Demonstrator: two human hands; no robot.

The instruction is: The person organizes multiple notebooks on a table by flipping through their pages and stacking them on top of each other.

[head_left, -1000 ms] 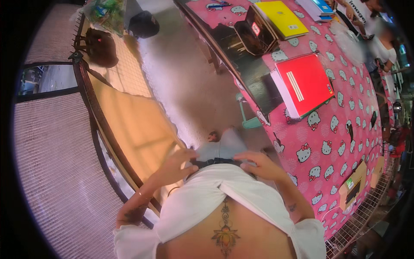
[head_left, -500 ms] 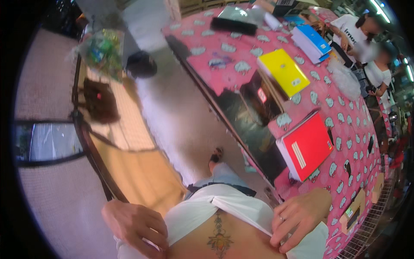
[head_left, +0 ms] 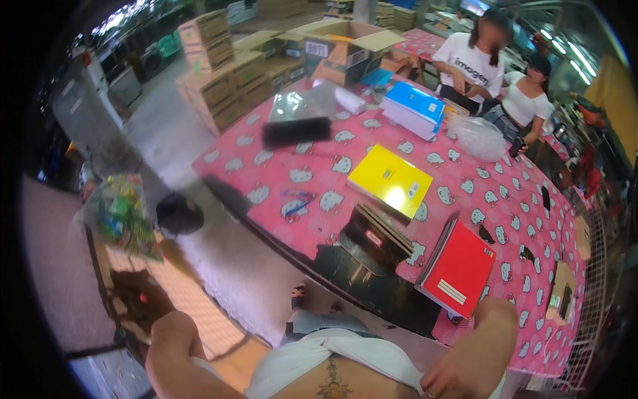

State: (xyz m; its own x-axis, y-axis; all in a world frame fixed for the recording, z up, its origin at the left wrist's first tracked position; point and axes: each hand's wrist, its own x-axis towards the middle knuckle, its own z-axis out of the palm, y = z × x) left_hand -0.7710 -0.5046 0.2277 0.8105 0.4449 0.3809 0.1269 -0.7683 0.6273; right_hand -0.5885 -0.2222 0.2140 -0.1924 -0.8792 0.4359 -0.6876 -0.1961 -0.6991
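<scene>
Low on the right, my right hand (head_left: 458, 369) is closed at the edge of my white top (head_left: 372, 356), a ring on one finger; its fingertips run down to the picture's lower border. My left hand (head_left: 174, 327) is bent downward at the lower left beside the top, its fingers out of sight. Nearest my right hand lies a thick red spiral notebook (head_left: 458, 269) on the table. Beyond it are a yellow notebook (head_left: 391, 176) and a dark, upright folder-like item with brown layers (head_left: 375, 239).
The table (head_left: 266, 189) has a pink cat-patterned cloth. Blue-covered books (head_left: 413, 106), a black pad (head_left: 296, 133), pens (head_left: 297, 203) and clear plastic (head_left: 476, 137) lie there. Two people (head_left: 468, 70) stand behind. Cardboard boxes (head_left: 229, 86) are stacked far left; a filled plastic bag (head_left: 123, 216) sits left.
The view has tilted up, bringing the stacked boxes and more of both people in. Both hands appear lower against the body, and the left one's fingers have gone from sight.
</scene>
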